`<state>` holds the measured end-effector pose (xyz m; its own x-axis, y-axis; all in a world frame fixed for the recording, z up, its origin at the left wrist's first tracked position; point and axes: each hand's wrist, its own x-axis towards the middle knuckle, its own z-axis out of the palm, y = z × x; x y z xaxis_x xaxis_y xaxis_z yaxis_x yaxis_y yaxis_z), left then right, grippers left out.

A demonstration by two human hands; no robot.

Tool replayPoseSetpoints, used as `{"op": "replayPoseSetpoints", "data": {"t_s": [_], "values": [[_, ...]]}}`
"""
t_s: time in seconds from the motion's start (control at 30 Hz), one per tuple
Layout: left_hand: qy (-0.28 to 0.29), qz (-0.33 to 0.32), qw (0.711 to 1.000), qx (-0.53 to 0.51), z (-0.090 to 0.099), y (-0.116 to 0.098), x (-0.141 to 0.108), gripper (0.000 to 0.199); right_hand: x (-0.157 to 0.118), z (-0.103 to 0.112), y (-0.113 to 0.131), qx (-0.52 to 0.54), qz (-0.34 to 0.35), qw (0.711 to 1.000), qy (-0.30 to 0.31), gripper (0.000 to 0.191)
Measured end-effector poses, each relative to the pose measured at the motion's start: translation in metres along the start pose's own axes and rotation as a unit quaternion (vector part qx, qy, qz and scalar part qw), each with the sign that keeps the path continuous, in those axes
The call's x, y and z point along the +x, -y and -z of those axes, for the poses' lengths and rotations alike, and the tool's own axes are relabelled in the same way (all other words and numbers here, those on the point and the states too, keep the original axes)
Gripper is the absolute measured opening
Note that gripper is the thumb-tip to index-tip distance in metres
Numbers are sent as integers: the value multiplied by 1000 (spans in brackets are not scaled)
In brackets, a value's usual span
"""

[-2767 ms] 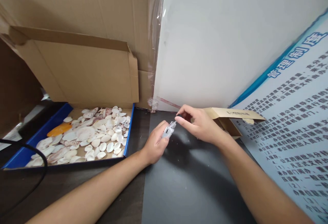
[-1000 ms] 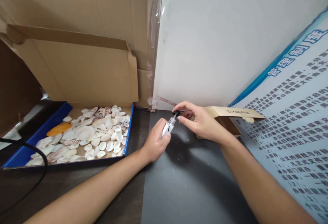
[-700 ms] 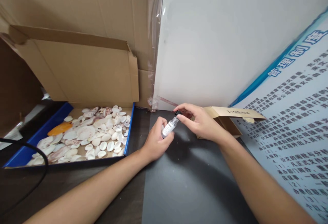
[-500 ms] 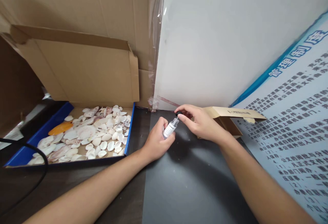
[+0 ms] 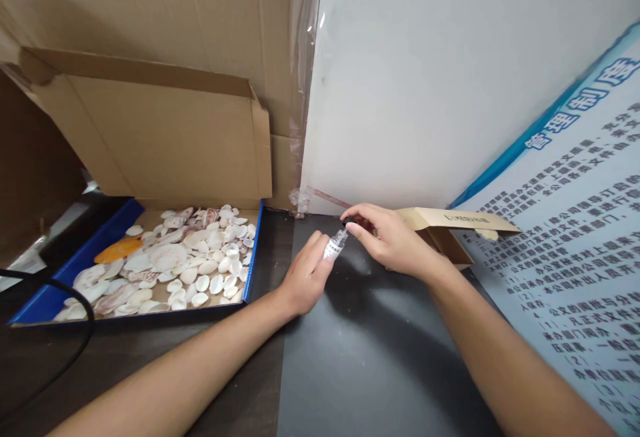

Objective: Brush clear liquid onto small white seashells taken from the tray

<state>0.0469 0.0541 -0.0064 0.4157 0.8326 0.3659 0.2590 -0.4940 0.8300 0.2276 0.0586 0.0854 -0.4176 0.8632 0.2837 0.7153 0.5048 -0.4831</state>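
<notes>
A small clear bottle [image 5: 334,246] with a white printed label is gripped in my left hand [image 5: 306,272], tilted up to the right. My fingers cover its lower part. The fingertips of my right hand [image 5: 383,234] pinch the black cap [image 5: 349,222] at the bottle's upper end. Whether the cap still sits on the neck or is slightly raised, I cannot tell. Both hands are over the dark grey mat [image 5: 350,370], close to the white wall panel.
An open blue-edged cardboard box [image 5: 254,250] with many seashells [image 5: 170,257] stands on the left, its lid [image 5: 170,130] upright. Behind my right hand lies an open tan box [image 5: 455,220]. A black cable [image 5: 83,307] curves in at left; a printed poster [image 5: 575,224] slants at right.
The left hand's fingers have shifted their hold, now covering more of the bottle and its label. My right hand stays at the cap.
</notes>
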Motion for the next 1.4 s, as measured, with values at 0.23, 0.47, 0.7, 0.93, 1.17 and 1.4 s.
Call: {"op": "replayPoseSetpoints", "data": {"t_s": [0.23,0.47,0.7,0.93,1.17,1.4], "values": [[-22,22,999,-8,-1,-3,-1,11,1,-2,-8,-49,-7,999,5,17],[-26,51,998,-11,-2,-7,0,23,1,-4,-8,-69,-9,997,14,17],[-35,54,998,-2,-4,-7,2,27,1,-4,-8,-74,-2,997,9,18],[-39,56,998,-2,-5,-3,2,27,1,-4,-8,-74,-3,997,10,17],[-39,61,997,5,-4,-4,2,27,1,-1,-3,-76,-28,997,15,19],[-42,65,997,13,-4,-3,2,28,2,-2,0,-89,-53,994,17,39]]}}
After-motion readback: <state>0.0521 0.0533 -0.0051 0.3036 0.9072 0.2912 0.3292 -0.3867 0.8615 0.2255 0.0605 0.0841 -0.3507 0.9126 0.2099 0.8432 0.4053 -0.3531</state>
